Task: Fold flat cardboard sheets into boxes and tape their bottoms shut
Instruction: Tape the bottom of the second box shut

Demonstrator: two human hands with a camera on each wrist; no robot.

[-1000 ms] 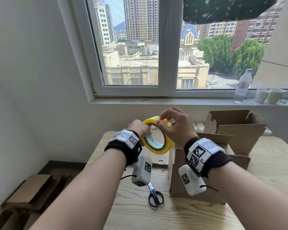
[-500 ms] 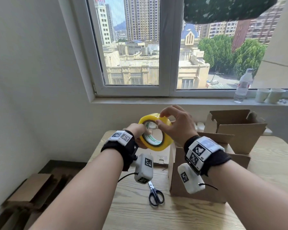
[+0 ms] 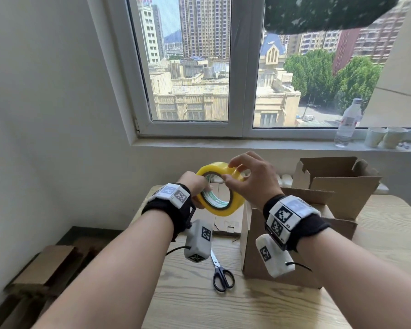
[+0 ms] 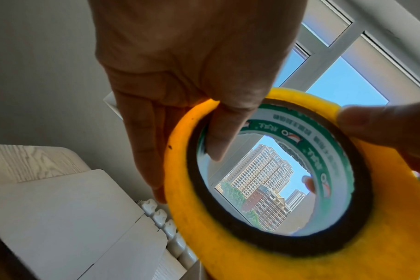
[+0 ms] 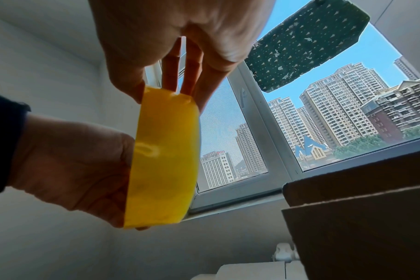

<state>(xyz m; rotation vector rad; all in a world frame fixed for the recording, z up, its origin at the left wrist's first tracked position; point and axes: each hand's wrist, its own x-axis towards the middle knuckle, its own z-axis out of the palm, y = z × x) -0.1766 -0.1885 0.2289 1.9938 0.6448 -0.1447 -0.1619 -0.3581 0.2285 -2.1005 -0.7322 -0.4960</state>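
- Scissors with black handles (image 3: 220, 274) are lying near the wooden table's (image 3: 223, 309) front edge, beside a folded brown cardboard box (image 3: 254, 248).
- The round yellow tape roll (image 3: 220, 188) is hanging above the table's far edge, left hand (image 3: 195, 186) gripping it with thumb inside the core, right hand (image 3: 252, 181) pinching its top rim.

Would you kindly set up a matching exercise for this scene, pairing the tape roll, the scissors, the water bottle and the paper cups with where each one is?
Things:
1. tape roll
2. scissors
3. water bottle
4. paper cups

Places:
A. lying on the wooden table, handles toward the camera
B. at the far right of the windowsill
C. held up between both hands
D. standing on the windowsill, just left of the cups

Pairs: 1-C, 2-A, 3-D, 4-B
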